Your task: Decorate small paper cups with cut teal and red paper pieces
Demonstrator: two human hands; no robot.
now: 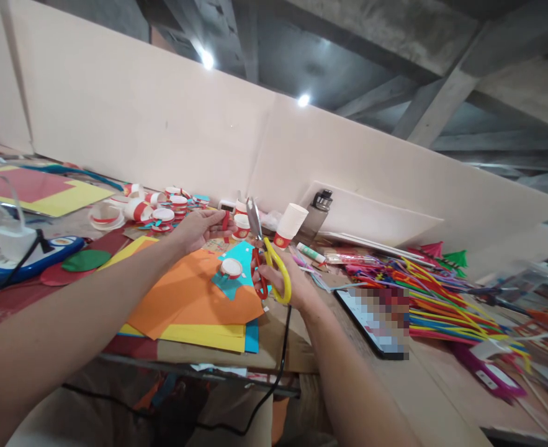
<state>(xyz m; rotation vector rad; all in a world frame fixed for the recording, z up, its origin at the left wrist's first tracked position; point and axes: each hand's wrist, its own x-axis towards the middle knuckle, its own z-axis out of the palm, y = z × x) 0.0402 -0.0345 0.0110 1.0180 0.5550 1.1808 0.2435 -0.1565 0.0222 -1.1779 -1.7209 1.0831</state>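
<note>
Two hands work above orange paper point(175, 298) on our desk point(296, 344): our left hand point(202, 231) pinches a red strip point(226, 219), while our right hand point(280, 279) grips upright scissors point(267, 251), fingers through the handles, near a white-topped piece point(231, 268) lying on a blue star point(227, 284).

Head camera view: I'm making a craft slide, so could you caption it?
Left hand pinching a red strip, right hand holding scissors near orange paper.
</note>
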